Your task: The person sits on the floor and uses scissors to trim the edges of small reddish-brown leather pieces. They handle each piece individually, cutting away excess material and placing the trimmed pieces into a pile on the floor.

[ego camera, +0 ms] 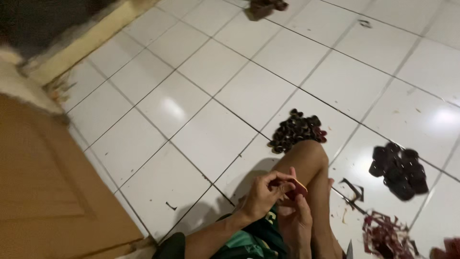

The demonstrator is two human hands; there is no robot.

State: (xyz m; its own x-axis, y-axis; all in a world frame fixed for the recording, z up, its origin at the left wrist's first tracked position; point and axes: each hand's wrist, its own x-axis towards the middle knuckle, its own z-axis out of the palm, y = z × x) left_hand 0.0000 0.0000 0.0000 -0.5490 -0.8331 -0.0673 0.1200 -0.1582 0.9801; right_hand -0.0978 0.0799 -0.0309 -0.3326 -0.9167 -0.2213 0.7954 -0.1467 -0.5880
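A small dark red fruit piece [296, 188] with a pale cut edge. It sits upright above a bent knee, pinched between fingertips.

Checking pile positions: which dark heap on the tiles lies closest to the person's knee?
The heap of small dark halves, just beyond the knee; the larger-pieced heap lies farther right.

dark object [265, 6] cut off at top edge, red scraps [445, 247] cropped at right corner

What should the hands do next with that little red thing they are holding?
Probably drop it onto a pile. Both hands, left hand and right hand, pinch one small red piece above the knee, and a heap of dark pieces lies on the tile floor just ahead.
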